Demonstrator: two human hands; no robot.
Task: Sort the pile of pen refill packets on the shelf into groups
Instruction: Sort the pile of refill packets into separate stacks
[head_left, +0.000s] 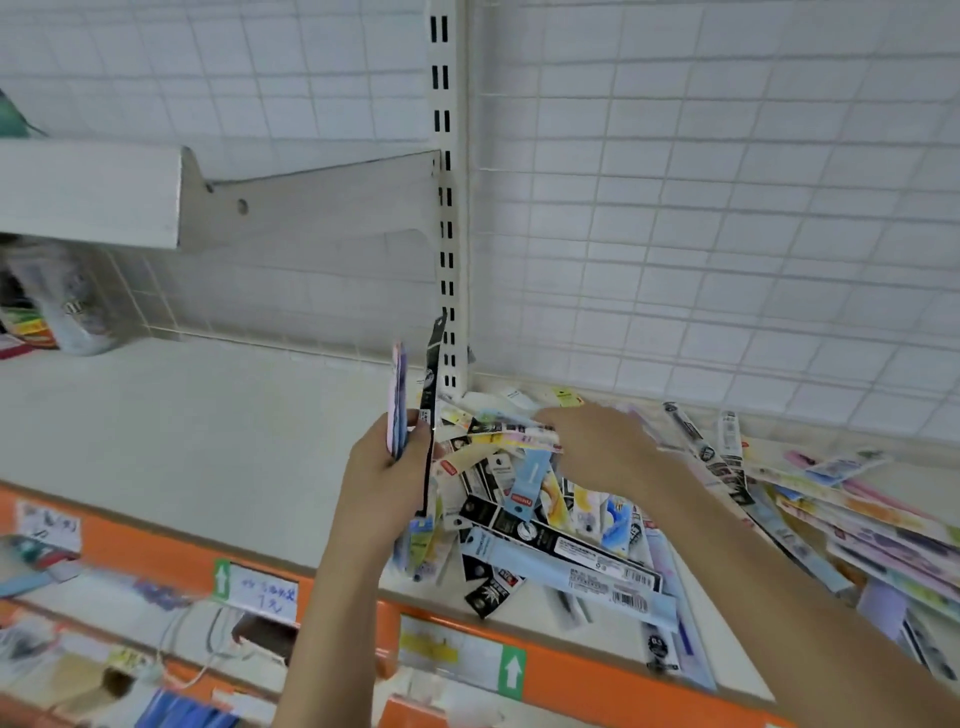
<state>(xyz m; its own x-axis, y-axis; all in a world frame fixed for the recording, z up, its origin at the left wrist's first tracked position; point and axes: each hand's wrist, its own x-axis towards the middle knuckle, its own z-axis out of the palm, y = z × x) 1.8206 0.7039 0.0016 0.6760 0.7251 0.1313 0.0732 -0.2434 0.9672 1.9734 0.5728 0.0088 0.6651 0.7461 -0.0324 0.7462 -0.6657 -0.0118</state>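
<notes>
Left hand (387, 470): fingers curled round a few upright packets (415, 410), long axes vertical, tops toward the upper shelf.
Right hand (597, 447): palm down on the pile (561, 525); whether its fingers pinch anything, cannot tell.
Pile: packets lie criss-crossed on the shelf (208, 441), right of the upright post (448, 208).

Glossy plastic-and-card refill packets (566, 551) heaped on a matt, pale, smooth shelf (208, 441), fronted by a shiny orange edge strip (156, 551) with paper labels, behind it painted white metal wire grid (701, 208).
</notes>
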